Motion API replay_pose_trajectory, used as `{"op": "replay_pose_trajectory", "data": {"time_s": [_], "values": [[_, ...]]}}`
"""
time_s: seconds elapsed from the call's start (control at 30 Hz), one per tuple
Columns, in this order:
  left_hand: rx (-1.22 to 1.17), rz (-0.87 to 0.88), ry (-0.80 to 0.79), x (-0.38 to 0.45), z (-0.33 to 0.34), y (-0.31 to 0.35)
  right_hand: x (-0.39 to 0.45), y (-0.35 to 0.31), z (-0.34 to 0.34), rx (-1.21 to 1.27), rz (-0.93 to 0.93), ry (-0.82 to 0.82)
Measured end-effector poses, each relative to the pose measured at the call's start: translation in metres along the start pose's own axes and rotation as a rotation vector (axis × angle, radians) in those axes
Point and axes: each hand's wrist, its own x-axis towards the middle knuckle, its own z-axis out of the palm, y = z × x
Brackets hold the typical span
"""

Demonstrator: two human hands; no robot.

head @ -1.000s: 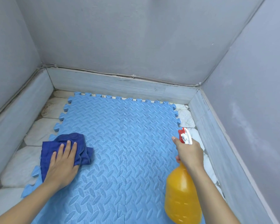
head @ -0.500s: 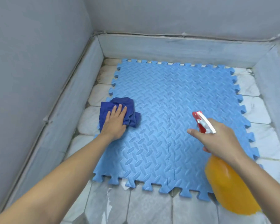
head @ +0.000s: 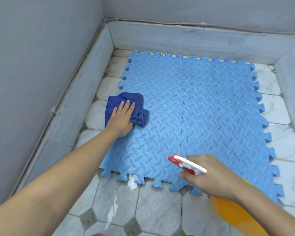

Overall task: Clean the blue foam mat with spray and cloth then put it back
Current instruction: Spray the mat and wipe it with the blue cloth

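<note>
Tiled grey floor (head: 157, 201), walled corner; one blue interlocking foam mat (head: 203, 116).
Left hand (head: 122, 119), fingers flat, presses one dark blue cloth (head: 136, 101) at 9 o'clock; right hand (head: 211, 178) grasps one orange spray bottle (head: 237, 213) at 5 o'clock.

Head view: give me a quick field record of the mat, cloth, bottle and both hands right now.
mat: blue foam mat flat on the tiled floor, dark specks on its right half
cloth: dark blue cloth bunched at the mat's left edge
left hand: left hand pressing flat on the cloth
bottle: orange spray bottle, red and white nozzle aimed left over the mat
right hand: right hand grips the bottle's neck
floor: wet streak near the mat's front edge
</note>
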Motion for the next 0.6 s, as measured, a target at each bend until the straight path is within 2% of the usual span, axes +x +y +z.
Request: {"op": "replay_pose_trajectory", "data": {"time_s": [0.07, 0.17, 0.3, 0.4, 0.47, 0.6], "values": [[0.004, 0.001, -0.006, 0.000, -0.001, 0.000, -0.003, 0.005, 0.002, -0.027, 0.033, -0.033], [0.009, 0.000, 0.000, -0.001, 0.000, 0.000, -0.016, 0.019, 0.000, 0.080, 0.126, -0.039], [-0.027, -0.027, 0.032, 0.002, 0.006, 0.007, -0.042, 0.050, -0.009, 0.235, 0.332, 0.162], [-0.093, -0.066, 0.084, 0.009, 0.010, 0.022, -0.062, 0.081, -0.014, 0.218, 0.465, 0.332], [-0.144, -0.075, 0.135, 0.013, 0.013, 0.040, -0.077, 0.097, -0.017, 0.301, 0.527, 0.430], [-0.121, 0.041, 0.180, 0.022, 0.023, 0.089, -0.092, 0.113, -0.026, 0.437, 0.595, 0.542]]}}
